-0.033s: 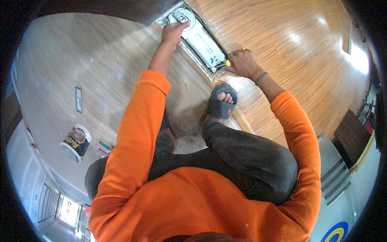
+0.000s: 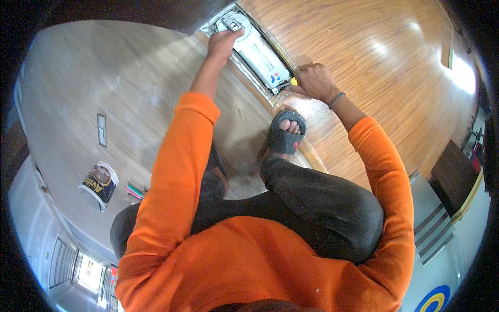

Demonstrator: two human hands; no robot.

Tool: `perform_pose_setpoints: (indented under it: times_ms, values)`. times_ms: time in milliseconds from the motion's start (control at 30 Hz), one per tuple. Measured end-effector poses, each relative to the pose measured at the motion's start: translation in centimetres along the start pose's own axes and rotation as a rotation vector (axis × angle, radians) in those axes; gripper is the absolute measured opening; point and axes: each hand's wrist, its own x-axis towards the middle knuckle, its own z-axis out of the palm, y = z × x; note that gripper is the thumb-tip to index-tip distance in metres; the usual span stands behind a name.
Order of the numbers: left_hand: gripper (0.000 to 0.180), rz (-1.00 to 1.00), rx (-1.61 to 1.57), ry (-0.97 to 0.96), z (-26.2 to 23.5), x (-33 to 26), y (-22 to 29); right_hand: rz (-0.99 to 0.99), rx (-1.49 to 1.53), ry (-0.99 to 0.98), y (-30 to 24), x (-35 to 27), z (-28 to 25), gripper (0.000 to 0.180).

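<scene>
A long white unit (image 2: 257, 52) lies in a metal-framed recess (image 2: 249, 78) in the floor, between grey flooring and wood flooring. My left hand (image 2: 223, 41) reaches to its far round end (image 2: 234, 23), fingers curled over it. At the near end of the unit, my right hand (image 2: 313, 80) is closed on a small yellow-handled tool (image 2: 294, 81); the tool's tip is hidden. I am squatting in orange sleeves and dark trousers, with my foot in a grey sandal (image 2: 285, 136) just below the recess.
A dark and white bucket (image 2: 99, 184) lies on its side on the grey floor at left, with a small green and red item (image 2: 134, 191) beside it and a flat rectangular plate (image 2: 101, 130) above. A dark cabinet (image 2: 457, 171) stands at right.
</scene>
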Motion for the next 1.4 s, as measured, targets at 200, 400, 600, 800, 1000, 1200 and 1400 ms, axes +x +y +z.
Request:
perform_pose_setpoints:
  times_ms: [200, 400, 600, 800, 1000, 1200, 1400]
  values:
    - [0.031, -0.043, -0.005, 0.020, -0.4, -0.1, 0.2, -0.030, 0.073, 0.050, 1.1, 0.0, 0.4, 0.059]
    - [0.026, -0.093, -0.115, -0.032, -0.6, 0.1, 0.5, -0.072, 0.110, 0.194, 1.7, -0.2, 1.0, 0.063]
    - [0.027, -0.073, -0.187, -0.074, -0.2, -0.8, 0.6, -0.025, 0.124, 0.100, 2.3, -0.4, 1.1, 0.059]
    - [0.035, -0.057, -0.158, -0.012, 0.0, -1.0, 0.9, -0.067, 0.148, 0.065, 2.7, -0.9, -2.2, 0.056]
    - [0.036, -0.046, -0.128, 0.068, 0.7, -1.2, 1.9, -0.069, 0.112, -0.002, 2.7, -1.3, -4.3, 0.046]
    - [0.038, 0.001, -0.024, 0.104, 1.7, -3.0, 1.5, -0.119, 0.150, 0.169, 1.5, -3.0, -1.4, 0.041]
    - [0.040, 0.030, 0.045, 0.122, 4.0, -6.2, 1.4, -0.155, 0.224, 0.327, 1.3, -5.1, 2.1, 0.034]
